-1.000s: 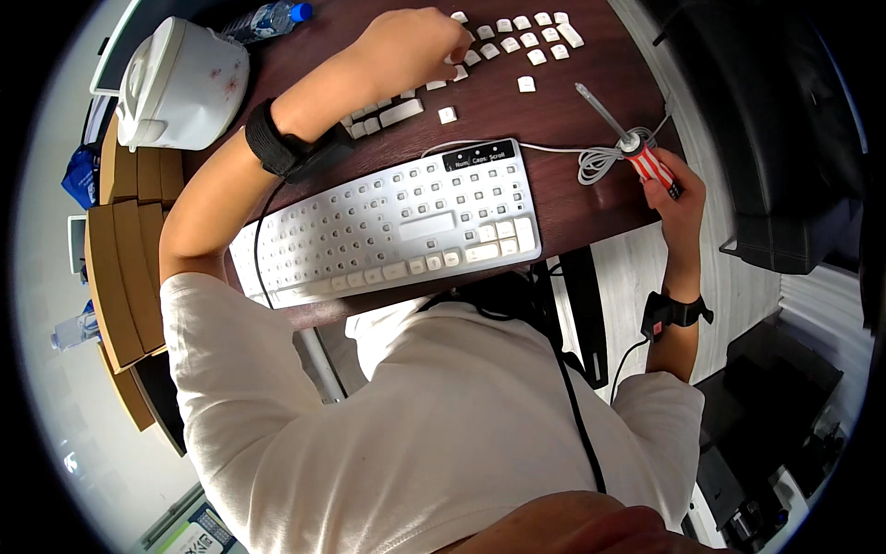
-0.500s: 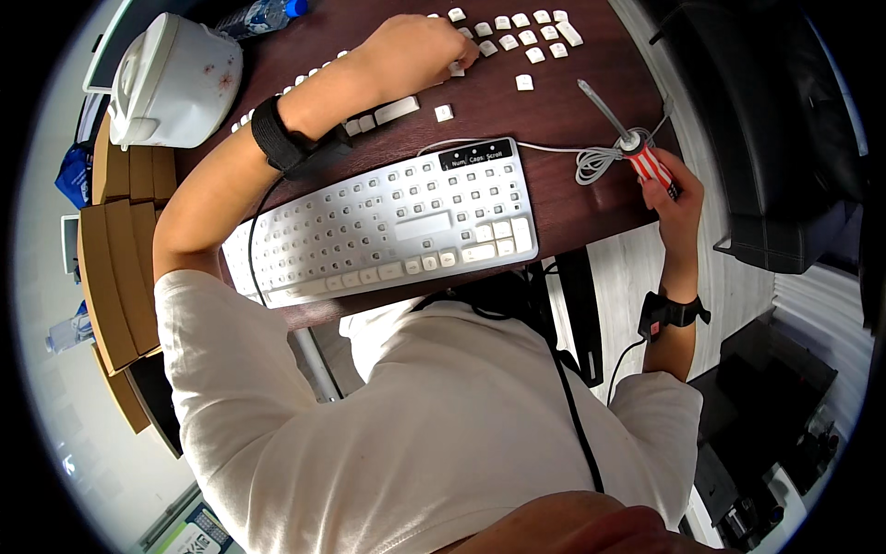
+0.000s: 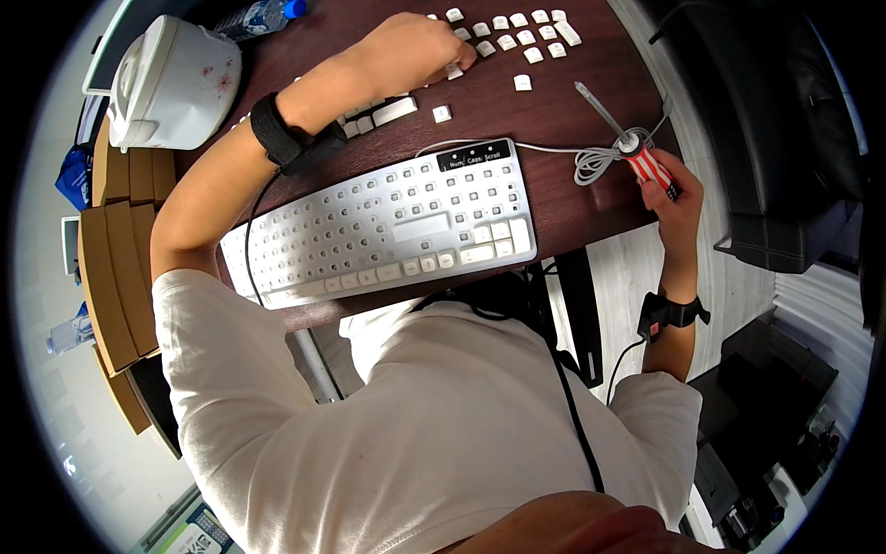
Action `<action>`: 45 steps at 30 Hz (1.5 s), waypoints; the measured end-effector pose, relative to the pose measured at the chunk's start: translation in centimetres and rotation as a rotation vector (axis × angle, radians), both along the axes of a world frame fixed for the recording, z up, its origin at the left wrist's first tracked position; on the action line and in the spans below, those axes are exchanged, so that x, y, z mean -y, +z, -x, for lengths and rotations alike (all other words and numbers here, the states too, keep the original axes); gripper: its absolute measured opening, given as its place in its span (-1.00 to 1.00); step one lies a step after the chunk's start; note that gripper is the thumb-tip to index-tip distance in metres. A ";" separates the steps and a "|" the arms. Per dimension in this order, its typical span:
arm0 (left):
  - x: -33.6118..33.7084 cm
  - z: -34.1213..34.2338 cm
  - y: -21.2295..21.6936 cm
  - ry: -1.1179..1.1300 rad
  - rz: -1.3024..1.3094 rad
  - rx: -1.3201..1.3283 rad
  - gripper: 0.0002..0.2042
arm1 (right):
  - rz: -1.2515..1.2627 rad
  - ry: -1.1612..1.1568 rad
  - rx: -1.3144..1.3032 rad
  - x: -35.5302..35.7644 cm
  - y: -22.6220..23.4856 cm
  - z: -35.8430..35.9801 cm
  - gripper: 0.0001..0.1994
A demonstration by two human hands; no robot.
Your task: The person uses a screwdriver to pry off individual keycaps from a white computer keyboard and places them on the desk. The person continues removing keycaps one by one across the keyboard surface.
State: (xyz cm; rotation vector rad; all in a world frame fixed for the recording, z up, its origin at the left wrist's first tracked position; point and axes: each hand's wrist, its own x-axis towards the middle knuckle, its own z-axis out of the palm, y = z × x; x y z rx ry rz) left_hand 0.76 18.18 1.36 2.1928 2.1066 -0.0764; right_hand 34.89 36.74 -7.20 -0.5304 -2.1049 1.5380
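My left hand [image 3: 417, 48] reaches over the far side of the desk, its fingers curled down on a white keycap [image 3: 453, 71] that partly shows under the fingertips. More loose keycaps [image 3: 526, 38] lie in rows beyond it, some hidden by the hand and forearm. In my right hand [image 3: 681, 192], at the desk's right edge, is a screwdriver [image 3: 652, 170] with a red-and-white striped handle, its shaft pointing up and to the left. Between my arms lies a white keyboard [image 3: 369, 222] with most keys bare; a few keycaps remain along its near edge and right corner.
A grey cable [image 3: 598, 166] is coiled beside the screwdriver. The white rice cooker [image 3: 175, 83] and a water bottle [image 3: 258, 18] stand at the far left. Cardboard boxes [image 3: 115, 277] are stacked left of the desk. On the right is a black leather seat [image 3: 766, 166].
The view has shifted very slightly. My left hand stays over the same keycap, and my right hand keeps the screwdriver in the same place.
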 end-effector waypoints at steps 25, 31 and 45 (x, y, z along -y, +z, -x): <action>-5.3 -0.8 -2.0 -0.125 -0.129 -0.033 -0.71 | 0.024 0.025 -0.007 -0.2 -0.1 -0.1 -0.64; -5.4 -1.1 -1.8 -0.111 -0.111 -0.001 -0.71 | 0.001 0.024 0.009 -0.4 -0.3 -0.2 -0.63; -4.7 -1.3 -1.0 -0.135 -0.197 0.019 -0.70 | 0.055 -0.008 -0.003 -0.6 -1.1 -0.4 -0.57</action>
